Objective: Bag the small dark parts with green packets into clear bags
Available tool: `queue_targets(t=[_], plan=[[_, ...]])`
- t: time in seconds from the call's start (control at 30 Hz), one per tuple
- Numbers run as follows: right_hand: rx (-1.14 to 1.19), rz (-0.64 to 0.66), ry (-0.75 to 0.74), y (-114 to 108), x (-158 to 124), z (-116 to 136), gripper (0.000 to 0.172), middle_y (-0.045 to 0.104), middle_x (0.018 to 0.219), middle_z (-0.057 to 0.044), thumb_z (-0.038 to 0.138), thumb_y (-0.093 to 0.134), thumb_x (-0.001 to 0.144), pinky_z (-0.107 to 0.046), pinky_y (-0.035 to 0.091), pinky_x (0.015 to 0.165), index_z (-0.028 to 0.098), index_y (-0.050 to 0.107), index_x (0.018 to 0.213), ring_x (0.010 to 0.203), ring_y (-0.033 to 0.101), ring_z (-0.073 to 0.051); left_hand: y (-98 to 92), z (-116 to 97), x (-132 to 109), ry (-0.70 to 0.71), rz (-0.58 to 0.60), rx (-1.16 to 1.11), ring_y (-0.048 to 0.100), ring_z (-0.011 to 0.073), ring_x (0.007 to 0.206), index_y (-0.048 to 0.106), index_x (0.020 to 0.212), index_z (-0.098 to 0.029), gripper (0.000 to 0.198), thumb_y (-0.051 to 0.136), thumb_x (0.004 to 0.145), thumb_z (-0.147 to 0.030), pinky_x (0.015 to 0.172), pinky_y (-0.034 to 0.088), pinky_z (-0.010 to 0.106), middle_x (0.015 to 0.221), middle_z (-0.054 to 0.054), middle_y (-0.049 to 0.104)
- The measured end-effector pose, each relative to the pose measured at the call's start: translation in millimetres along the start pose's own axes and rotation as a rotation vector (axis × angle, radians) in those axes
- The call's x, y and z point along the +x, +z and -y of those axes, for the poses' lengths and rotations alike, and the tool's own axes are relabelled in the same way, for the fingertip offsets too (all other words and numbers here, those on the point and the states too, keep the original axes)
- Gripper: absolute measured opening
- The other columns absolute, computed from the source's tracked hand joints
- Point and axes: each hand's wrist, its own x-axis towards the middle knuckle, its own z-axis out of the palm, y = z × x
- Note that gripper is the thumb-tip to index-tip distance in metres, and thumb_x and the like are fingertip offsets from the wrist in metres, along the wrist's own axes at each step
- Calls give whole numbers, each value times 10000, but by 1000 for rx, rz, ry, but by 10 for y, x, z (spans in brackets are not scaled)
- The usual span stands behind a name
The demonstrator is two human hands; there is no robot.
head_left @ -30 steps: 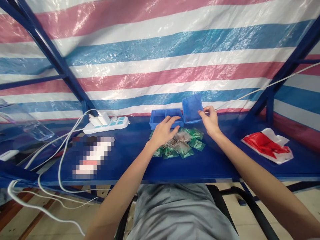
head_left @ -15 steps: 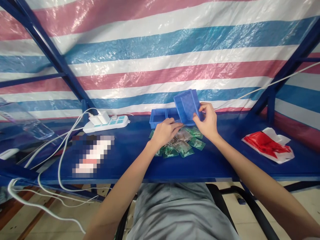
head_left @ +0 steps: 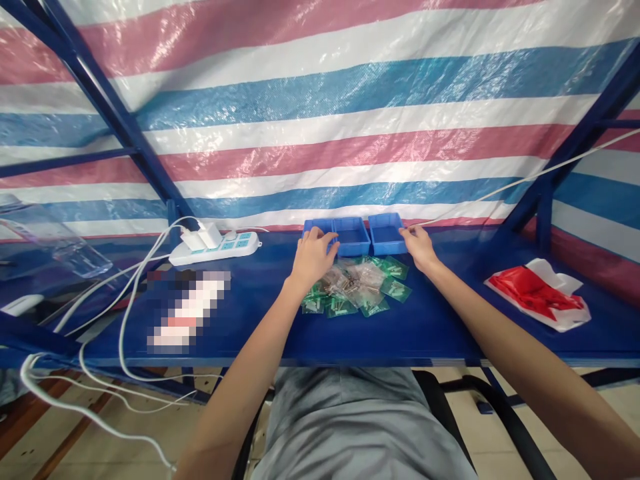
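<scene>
Three small blue plastic bins stand in a row at the back of the table: a left bin (head_left: 320,224), a middle bin (head_left: 351,248) and a right bin (head_left: 387,247). The left and middle ones touch, while a narrow gap separates the right one. My left hand (head_left: 313,259) grips the front of the left bin, its thumb out toward the middle bin and partly covering the left one. With fingers closed at its right wall, my right hand (head_left: 420,247) holds the right bin. In front lies a pile of small clear-and-green bags (head_left: 357,283) with small metal parts inside.
A white power strip (head_left: 215,248) with plugged-in chargers and cables sits to the left. A red-and-white plastic packet (head_left: 540,293) lies at the right. A clear plastic container (head_left: 85,257) stands far left. Striped sheeting (head_left: 350,147) hangs behind the table (head_left: 240,320).
The right bin, tilted up in my right hand before, now sits level on the table beside the others. My left hand has moved left from over the bags to the left bin.
</scene>
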Motion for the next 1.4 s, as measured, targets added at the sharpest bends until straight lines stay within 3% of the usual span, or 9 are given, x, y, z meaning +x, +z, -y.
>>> queue_targets(t=[0.07,0.13,0.37,0.87,1.0,1.1,1.2,1.3,1.4], plan=[[-122,50,175,-7,-14,34,285,664,778,-37,485,571,855,-335,459,791,211,585,779,787,602,-221,15,54,10,-54,85,64,600,272,1061,703,1262,-292,331,498,1016,-378,910,448,390,1132,109,620],[-182,121,245,-27,-23,90,296,716,908,-85,482,581,867,-349,458,847,194,645,845,906,639,-253,28,80,13,-76,140,61,621,259,1043,700,1263,-324,325,479,1029,-365,901,429,383,1110,84,652],[-290,240,186,-89,-20,177,292,750,1094,-128,384,582,902,-356,471,897,160,725,1024,1031,676,-282,110,132,31,-10,123,29,647,251,1045,701,1264,-336,312,499,1028,-318,862,375,352,1055,50,717],[-424,246,110,-96,-85,285,352,752,1119,-163,380,503,972,-382,478,950,132,729,1077,1089,680,-316,170,190,52,-2,58,-62,662,220,985,741,1182,-316,257,558,1003,-313,871,425,338,1008,29,725],[-415,193,82,-176,-56,359,343,747,1092,-176,349,521,956,-394,489,947,108,695,1126,1051,689,-311,33,183,73,49,4,-121,641,224,990,682,1281,-254,313,554,1000,-304,908,475,344,1027,66,690],[-433,146,-43,-286,-100,459,350,725,1107,-189,335,552,925,-435,490,960,104,653,1168,1063,668,-330,-212,173,-92,51,-69,-162,626,228,1024,645,1321,-232,346,535,1003,-313,955,496,365,1087,85,653],[-462,165,-232,-414,-376,572,343,689,1165,-180,350,556,920,-480,480,983,151,630,1189,1107,625,-344,-420,216,-498,-6,-77,-171,622,234,1084,631,1323,-259,343,517,1009,-337,989,502,378,1142,76,647],[-497,209,-341,-540,-828,660,328,661,1182,-168,358,530,941,-491,490,966,176,619,1199,1085,605,-343,-478,312,-936,-131,-83,-152,631,246,1104,641,1292,-249,329,500,1012,-347,981,518,381,1154,81,655],[-519,221,-416,-650,-1167,714,280,668,1127,-164,323,460,983,-468,496,957,172,623,1154,1080,605,-332,-440,375,-1159,-215,-77,-97,636,267,1105,628,1306,-220,357,502,1007,-368,984,521,404,1161,102,663]])
